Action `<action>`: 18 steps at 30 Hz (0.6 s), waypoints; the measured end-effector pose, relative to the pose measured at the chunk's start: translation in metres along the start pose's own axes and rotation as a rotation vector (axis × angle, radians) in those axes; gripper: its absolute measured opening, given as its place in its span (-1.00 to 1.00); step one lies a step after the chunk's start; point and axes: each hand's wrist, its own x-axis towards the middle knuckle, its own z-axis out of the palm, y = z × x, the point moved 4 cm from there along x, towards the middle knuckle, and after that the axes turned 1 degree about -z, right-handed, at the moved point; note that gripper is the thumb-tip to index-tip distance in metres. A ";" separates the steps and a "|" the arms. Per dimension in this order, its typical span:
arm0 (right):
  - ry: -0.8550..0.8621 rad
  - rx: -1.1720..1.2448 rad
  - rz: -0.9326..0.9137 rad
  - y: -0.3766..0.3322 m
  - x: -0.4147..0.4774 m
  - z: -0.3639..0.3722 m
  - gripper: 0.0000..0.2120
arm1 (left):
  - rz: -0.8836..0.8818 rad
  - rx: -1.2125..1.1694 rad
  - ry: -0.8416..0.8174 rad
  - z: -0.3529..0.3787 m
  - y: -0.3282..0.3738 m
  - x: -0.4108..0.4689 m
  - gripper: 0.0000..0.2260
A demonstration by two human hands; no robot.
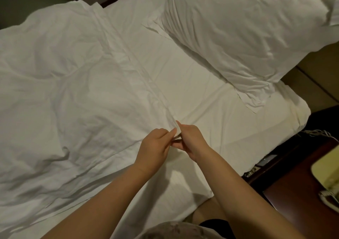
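1. Pinching the folded edge of the crumpled white fabric duvet (73, 91), the left hand (156, 147) has thumb and fingertips pressed together on the cloth, with the remaining fingers curled under it
2. The right hand (190, 141) comes in from the opposite side and touches the left hand; its thumb and fingers are curled round the same short strip of edge, which stands up a little between the two hands
3. The duvet lies over the left and middle parts of the bed (300, 110), heavily wrinkled, and its folded edge runs as a slanting line from the far side of the bed down to the hands, not far from the near edge
4. Both bare forearms reach in from the near edge of the bed and converge at the pinched spot
5. To the right of the duvet's edge a smooth white bed sheet (201, 95) lies uncovered, marked by straight crease lines, and reaches to the right edge of the bed
6. A plump white pillow (238, 27) rests at the far right corner of the bed, its flat open flap spread on the sheet, well apart from the hands
7. A dark reddish-brown wooden nightstand (293, 192) stands just beside the near right corner of the bed; what sits on it is cut off by the picture's edge and cannot be told
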 end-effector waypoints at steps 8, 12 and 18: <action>0.008 0.021 -0.052 0.004 0.003 -0.004 -0.76 | -0.178 -0.082 -0.103 0.005 -0.007 0.003 -0.74; 0.060 0.060 -0.023 0.007 0.002 -0.003 -0.78 | -0.544 -0.191 0.054 -0.015 -0.015 0.007 -0.87; 0.286 -0.391 -0.372 -0.017 -0.017 0.011 -0.66 | -0.515 -0.267 0.473 -0.080 -0.001 0.042 -0.89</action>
